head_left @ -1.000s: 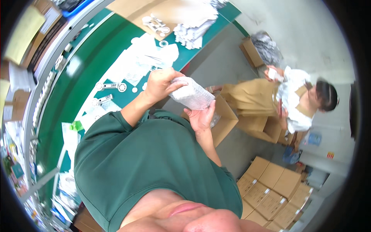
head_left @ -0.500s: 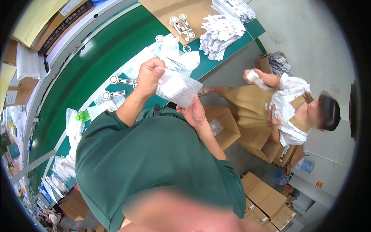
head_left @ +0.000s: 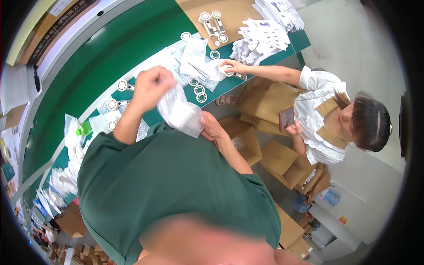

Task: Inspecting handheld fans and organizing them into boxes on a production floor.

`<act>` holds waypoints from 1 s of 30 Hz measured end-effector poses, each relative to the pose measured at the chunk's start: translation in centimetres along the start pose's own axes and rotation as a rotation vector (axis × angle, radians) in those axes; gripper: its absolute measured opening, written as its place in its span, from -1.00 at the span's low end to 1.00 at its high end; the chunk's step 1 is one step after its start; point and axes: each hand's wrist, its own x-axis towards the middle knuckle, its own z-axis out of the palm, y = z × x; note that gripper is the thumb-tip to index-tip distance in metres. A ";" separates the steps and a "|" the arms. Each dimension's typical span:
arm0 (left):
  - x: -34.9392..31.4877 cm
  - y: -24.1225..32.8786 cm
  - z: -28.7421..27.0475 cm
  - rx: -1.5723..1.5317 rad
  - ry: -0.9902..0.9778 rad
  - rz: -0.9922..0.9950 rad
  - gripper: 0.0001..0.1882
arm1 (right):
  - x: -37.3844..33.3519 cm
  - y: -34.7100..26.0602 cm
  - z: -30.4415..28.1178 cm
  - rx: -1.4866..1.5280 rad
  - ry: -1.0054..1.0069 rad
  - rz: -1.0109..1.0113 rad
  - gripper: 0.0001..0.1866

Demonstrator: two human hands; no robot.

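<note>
The bubble-wrap pouch (head_left: pixel 180 111) hangs between the two hands, slanting from the left hand (head_left: pixel 153 89) down to the right hand (head_left: pixel 213 126). The right thumb and fingers close on its lower right side; the left fingers curl at its upper end, but blur hides whether they pinch the film. Handling it well likely means supporting the fuller lower part with the right hand while the left draws the loose upper film straight, without squeezing whatever is inside. Most of the pouch lies right of the left grip and left of the right one. Loose white rings (head_left: pixel 200 93) rest on the green table (head_left: pixel 110 48) beyond the right grip.
</note>
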 end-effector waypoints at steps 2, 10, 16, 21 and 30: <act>-0.2 -2.5 -0.5 -0.108 0.191 0.034 -0.90 | 0.5 -0.4 0.0 -0.060 0.014 0.045 -0.35; -0.1 -5.6 -7.9 0.193 0.686 0.056 -0.82 | -4.5 -0.6 -0.2 -0.251 0.263 -0.247 -0.47; -2.9 -2.7 0.9 0.016 -0.019 0.027 -0.72 | -5.9 -1.6 1.7 -0.341 0.296 -0.456 -0.45; -3.7 0.1 6.5 -0.475 -0.328 0.101 -0.33 | -7.0 -0.9 2.8 -0.284 0.254 -0.482 -0.45; -6.1 3.0 9.9 -0.098 -0.396 0.328 -0.19 | -9.7 -0.5 4.9 -0.612 0.460 -0.721 -0.34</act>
